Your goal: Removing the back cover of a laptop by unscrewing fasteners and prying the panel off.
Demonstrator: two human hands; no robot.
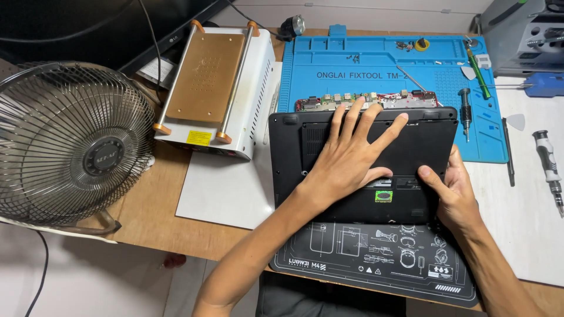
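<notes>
The black laptop base [364, 170] is lying underside up, straddling the blue repair mat [388, 64] behind it and the dark printed mat [352, 252] in front. The left hand [352, 155] is pressing flat on it, fingers spread and reaching its far edge. The right hand [452, 191] is gripping its right front corner, thumb on top, fingers hidden underneath. A circuit board [352, 101] is peeking out behind the far edge, mostly covered. White bench [223, 188] is lying open left of the laptop; screwdrivers [549, 164] are crowding its right.
</notes>
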